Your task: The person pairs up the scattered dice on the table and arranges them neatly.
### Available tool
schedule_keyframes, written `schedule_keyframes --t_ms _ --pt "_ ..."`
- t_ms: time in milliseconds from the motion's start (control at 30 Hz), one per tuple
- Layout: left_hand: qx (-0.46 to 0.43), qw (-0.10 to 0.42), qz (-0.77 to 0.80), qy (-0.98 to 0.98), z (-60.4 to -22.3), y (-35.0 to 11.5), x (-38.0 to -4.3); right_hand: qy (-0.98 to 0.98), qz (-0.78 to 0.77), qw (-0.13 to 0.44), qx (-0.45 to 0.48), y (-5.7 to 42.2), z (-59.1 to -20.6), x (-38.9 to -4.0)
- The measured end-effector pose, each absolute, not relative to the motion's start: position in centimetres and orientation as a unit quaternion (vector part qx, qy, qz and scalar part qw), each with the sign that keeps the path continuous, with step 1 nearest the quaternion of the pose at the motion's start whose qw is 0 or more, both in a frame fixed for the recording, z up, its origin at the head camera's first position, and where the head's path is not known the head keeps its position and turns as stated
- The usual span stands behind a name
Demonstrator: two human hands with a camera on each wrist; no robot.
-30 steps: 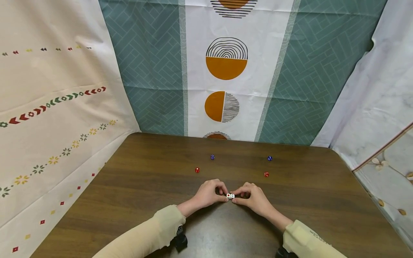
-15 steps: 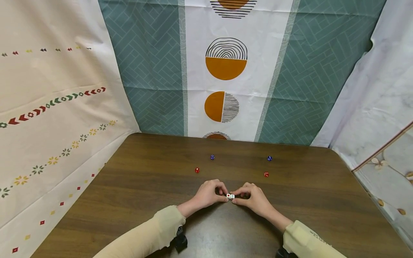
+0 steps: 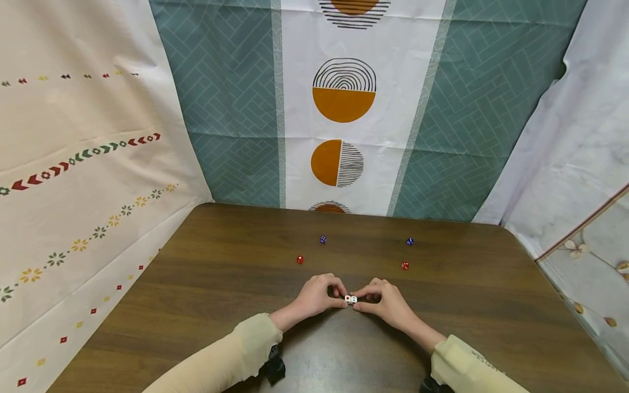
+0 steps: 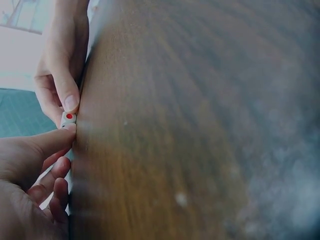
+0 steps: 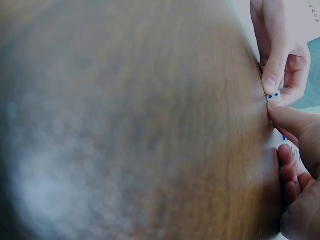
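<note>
Two white dice stand side by side between the hands on the table, faces right against each other in the head view. My left hand (image 3: 318, 295) pinches the left die (image 3: 348, 298), which has a red dot on top, between thumb and forefinger. From the other side, the thumb and forefinger of my right hand (image 3: 385, 303) pinch the right die (image 3: 354, 299). A red dot shows on a white die (image 4: 69, 116) between the thumbs in the left wrist view. Blue dots mark a white die (image 5: 273, 96) in the right wrist view. Fingertips partly cover both dice.
Beyond the hands on the brown wooden table (image 3: 221, 256) lie a red die (image 3: 300, 260) and a blue die (image 3: 322, 239) on the left. Another red die (image 3: 405, 266) and blue die (image 3: 410, 241) lie on the right. A patterned cloth (image 3: 231, 109) hangs behind the far edge.
</note>
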State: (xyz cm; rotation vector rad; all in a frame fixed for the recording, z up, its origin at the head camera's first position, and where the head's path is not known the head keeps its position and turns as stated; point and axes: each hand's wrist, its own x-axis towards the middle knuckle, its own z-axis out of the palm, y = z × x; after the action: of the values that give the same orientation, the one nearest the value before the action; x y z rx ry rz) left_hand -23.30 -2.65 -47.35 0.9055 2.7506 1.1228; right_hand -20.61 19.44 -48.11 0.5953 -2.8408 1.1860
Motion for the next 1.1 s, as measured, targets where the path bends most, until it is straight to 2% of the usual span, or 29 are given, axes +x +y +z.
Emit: schedule_keyframes --t_ms 1100 --pt "0.292 0.024 0.368 0.883 -47.28 -2.7 -23.3 -0.906 0.369 0.019 0.207 19.54 -48.13 -20.65"
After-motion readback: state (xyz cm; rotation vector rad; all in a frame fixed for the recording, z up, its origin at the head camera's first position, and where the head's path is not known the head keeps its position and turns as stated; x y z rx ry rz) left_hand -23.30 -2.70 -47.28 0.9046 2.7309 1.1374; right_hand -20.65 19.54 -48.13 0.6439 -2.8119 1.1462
